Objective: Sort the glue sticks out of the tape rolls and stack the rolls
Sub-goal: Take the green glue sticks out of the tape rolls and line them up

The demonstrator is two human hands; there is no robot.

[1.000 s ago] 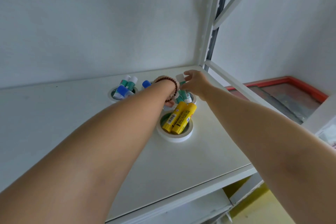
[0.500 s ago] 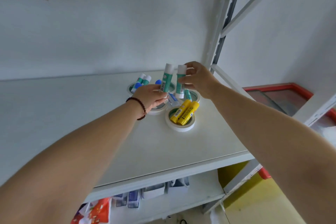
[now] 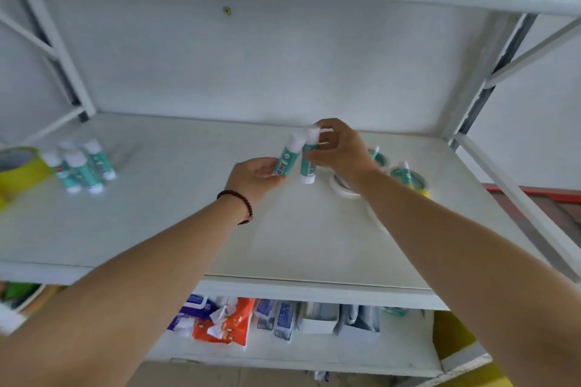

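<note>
Both hands, left hand [image 3: 254, 174] and right hand [image 3: 341, 148], each pinch one green stick [image 3: 285, 156] now lifted out of the rolls [image 3: 344, 190], carried over the shelf [image 3: 188, 229] toward the sorted sticks [image 3: 80, 165].

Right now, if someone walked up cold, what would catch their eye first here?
Mid-shelf, the left hand and right hand each hold up a green glue stick, side by side above the shelf. At far left stands a cluster of green sticks beside a yellow tape roll.
</note>
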